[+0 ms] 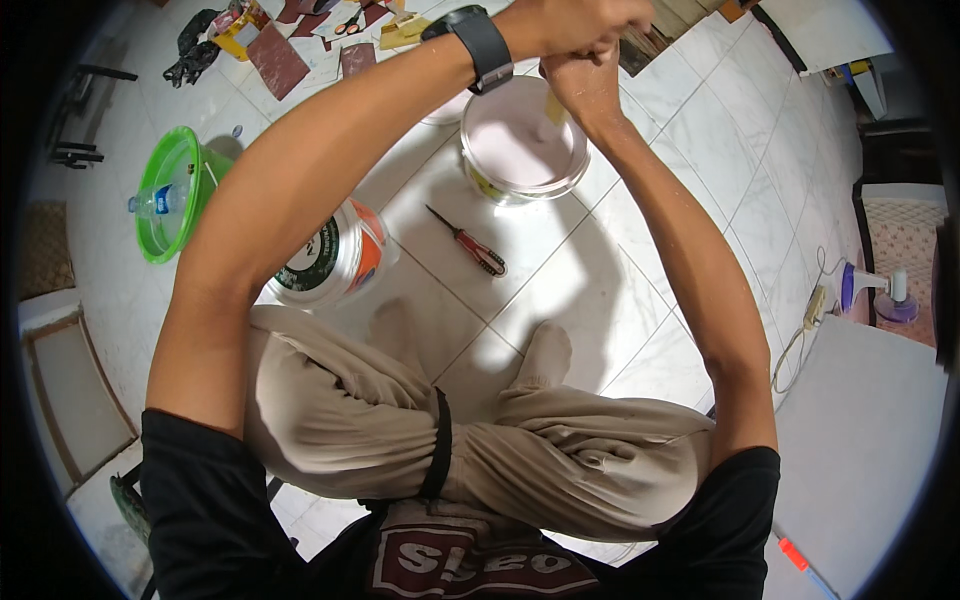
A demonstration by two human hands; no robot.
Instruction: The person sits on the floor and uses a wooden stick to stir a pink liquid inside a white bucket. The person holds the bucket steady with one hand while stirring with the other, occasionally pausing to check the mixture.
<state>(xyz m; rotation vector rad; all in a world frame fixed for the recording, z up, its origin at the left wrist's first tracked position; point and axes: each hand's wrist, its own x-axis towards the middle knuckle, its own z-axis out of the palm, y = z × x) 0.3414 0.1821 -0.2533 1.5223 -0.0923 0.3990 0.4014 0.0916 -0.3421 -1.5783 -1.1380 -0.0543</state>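
Observation:
A round tub of pale pinkish paint [512, 135] stands on the floor in front of me. A flat yellowish stick [554, 108] dips into the paint at its right side. My right hand [583, 88] is closed around the stick above the tub's rim. My left hand [590, 25], with a black watch [482, 50] on its wrist, is closed just above the right one, apparently on the stick's upper part, which the hands hide. On the tiles nearer to me lies a screwdriver [468, 242] with a red and black handle.
A lidded paint bucket [345, 255] stands by my left knee. Left of it, a green bucket [165, 240] holds a plastic bottle [160, 201]. Sandpaper sheets [276, 62] and scissors [349, 22] lie at the far left. A white panel [865, 420] and a cable [795, 365] are at right.

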